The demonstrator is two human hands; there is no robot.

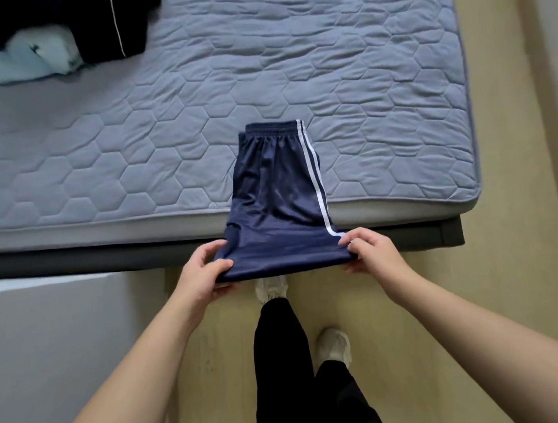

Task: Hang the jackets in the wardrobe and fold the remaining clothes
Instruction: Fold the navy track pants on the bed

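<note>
- My black trousers (283,366) and pale shoes (333,345) are closest to me. I stand on a yellowish floor (400,302).
- A big pale grey block (60,337) is on my left, right next to the bed. I cannot tell what it is.
- My left grip (205,274) holds the left bottom corner of the dark blue shorts (279,190). My thumb is on top and my fingers are under.
- My right grip (373,253) pinches the right bottom corner, just beside the white stripes.
- The shorts look folded in half the long way. Two white stripes run down the right side.
- The bottom end sticks out past the near edge of the bed, up in my two grips. The stretchy waist end lies flat on the bed.
- The bed (125,141) has a grey-blue cover with six-sided shapes sewn in. A dark grey frame (445,231) shows under it.
- Far away, at the back left, dark clothes (106,26) with a thin white line lie in a heap.
- They rest on a pale blue cloth (13,60) with tiny dark marks, well apart from the shorts.
</note>
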